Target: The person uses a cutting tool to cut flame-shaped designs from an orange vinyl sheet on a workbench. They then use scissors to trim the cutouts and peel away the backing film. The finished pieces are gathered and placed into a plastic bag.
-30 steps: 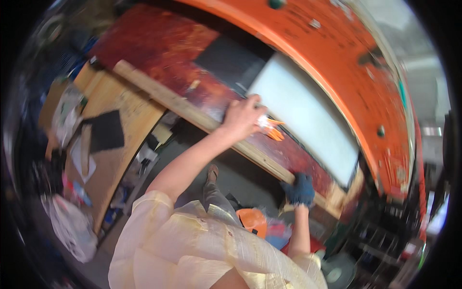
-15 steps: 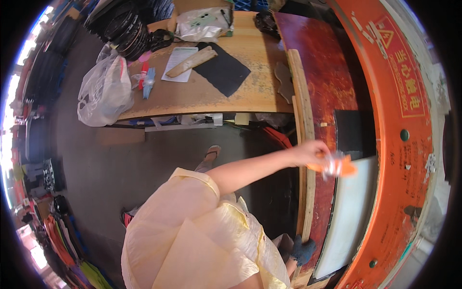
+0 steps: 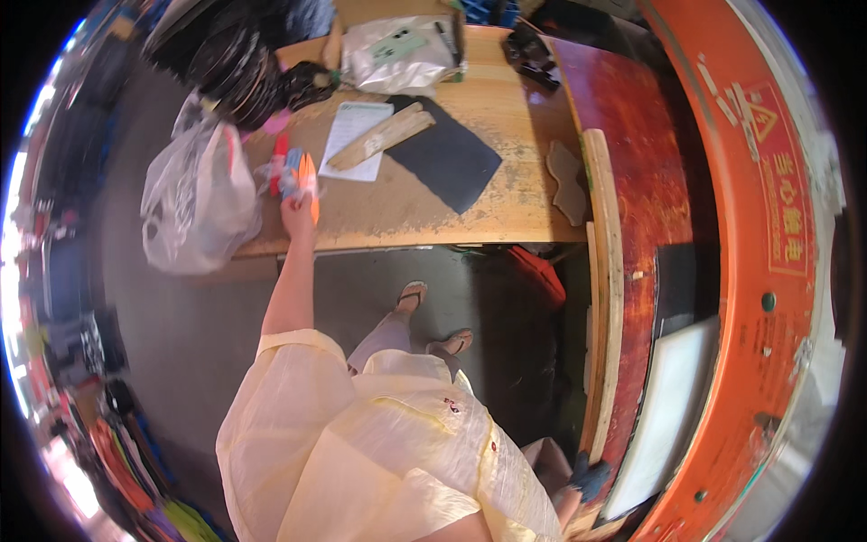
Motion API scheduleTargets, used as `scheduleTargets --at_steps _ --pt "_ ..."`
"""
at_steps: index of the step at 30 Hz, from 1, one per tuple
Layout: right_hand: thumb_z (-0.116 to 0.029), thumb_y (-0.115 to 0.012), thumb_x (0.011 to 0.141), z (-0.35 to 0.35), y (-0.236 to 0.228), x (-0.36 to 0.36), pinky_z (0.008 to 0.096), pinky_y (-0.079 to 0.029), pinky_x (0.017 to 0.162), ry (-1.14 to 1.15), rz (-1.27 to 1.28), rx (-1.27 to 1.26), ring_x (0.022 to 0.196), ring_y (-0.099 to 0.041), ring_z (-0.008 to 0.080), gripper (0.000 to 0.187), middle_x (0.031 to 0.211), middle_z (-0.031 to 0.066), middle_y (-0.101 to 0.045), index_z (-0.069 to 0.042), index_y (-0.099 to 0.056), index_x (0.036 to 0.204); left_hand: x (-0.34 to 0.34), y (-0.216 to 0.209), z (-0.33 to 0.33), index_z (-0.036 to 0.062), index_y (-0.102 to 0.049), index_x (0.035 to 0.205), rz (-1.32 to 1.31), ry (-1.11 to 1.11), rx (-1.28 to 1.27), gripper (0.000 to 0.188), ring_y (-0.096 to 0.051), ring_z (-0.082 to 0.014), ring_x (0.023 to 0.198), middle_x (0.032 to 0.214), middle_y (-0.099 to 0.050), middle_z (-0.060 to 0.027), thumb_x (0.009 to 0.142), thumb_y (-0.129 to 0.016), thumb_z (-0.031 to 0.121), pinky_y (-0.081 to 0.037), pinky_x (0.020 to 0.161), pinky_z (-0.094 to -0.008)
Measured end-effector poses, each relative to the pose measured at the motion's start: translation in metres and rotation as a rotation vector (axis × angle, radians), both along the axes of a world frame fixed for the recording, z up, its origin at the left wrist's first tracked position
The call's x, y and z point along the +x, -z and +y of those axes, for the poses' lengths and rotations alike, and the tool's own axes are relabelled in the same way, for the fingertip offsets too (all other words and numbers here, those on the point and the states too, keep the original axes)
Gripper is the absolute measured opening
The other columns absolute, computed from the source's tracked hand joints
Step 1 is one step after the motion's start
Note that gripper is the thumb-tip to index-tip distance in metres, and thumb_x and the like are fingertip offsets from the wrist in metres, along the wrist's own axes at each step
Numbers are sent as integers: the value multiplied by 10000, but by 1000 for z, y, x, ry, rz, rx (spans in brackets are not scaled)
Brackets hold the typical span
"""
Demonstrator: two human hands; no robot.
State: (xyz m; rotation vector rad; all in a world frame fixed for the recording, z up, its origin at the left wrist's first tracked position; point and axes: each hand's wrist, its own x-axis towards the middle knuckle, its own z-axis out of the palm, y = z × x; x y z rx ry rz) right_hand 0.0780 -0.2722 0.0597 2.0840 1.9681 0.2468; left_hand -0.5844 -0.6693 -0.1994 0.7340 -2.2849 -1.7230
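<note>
My left hand (image 3: 296,219) is closed on a bundle of flat orange strips (image 3: 309,185) partly wrapped in clear plastic. It is at the left end of the wooden table, against a blue bundle (image 3: 292,172) and a red bundle (image 3: 277,163). Whether the orange bundle rests on the tabletop I cannot make out. My right hand (image 3: 589,477), in a dark blue-grey glove, is low on the right by the end of a long wooden strip (image 3: 603,298). Its fingers are too unclear to show a grip.
A white plastic bag (image 3: 203,203) hangs over the table's left edge. A paper sheet (image 3: 357,135), a wooden slat (image 3: 384,137) and a black sheet (image 3: 452,163) lie on the table (image 3: 388,217). An orange machine beam (image 3: 736,298) borders a reddish board (image 3: 632,163) and a white panel (image 3: 664,411).
My left hand has swung from the reddish board on the right to the left end of the table, bringing the orange bundle along. My gloved right hand stays low on the right.
</note>
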Motion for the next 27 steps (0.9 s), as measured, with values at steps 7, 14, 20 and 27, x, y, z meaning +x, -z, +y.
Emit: scheduleTargets --at_steps 7,14,20,27 --pt "-481 -712 671 76 -18 -26 450 -481 755 65 159 78 886 -596 364 509 956 165 -614 -77 -593 957 42 -36 72 -22 -658 936 113 276 -723 367 -625 -327 763 865 -668 -189 779 -667 309 -494 713 -421" --pt "-429 -733 644 95 -22 28 421 -459 871 57 266 201 1014 -551 336 543 1062 155 -582 -115 -599 1067 143 -85 185 12 -619 1050 766 806 -699 283 -580 -304 987 1054 -615 -150 851 -647 211 -456 862 -423" --pt "-430 -638 756 -1 60 112 411 -371 1020 -47 692 494 1261 -417 327 628 1358 185 -435 -125 -503 1288 347 -190 372 19 -611 1061 557 1739 -44 207 -577 -231 918 998 -615 -110 882 -607 124 -454 830 -331" --pt "-195 -462 888 -452 294 214 421 -473 869 185 435 -768 1027 -597 317 309 1144 155 -619 -42 -640 1089 600 -363 376 12 -569 923 496 2494 953 59 -463 -130 648 770 -522 -62 870 -573 38 -365 584 -232"
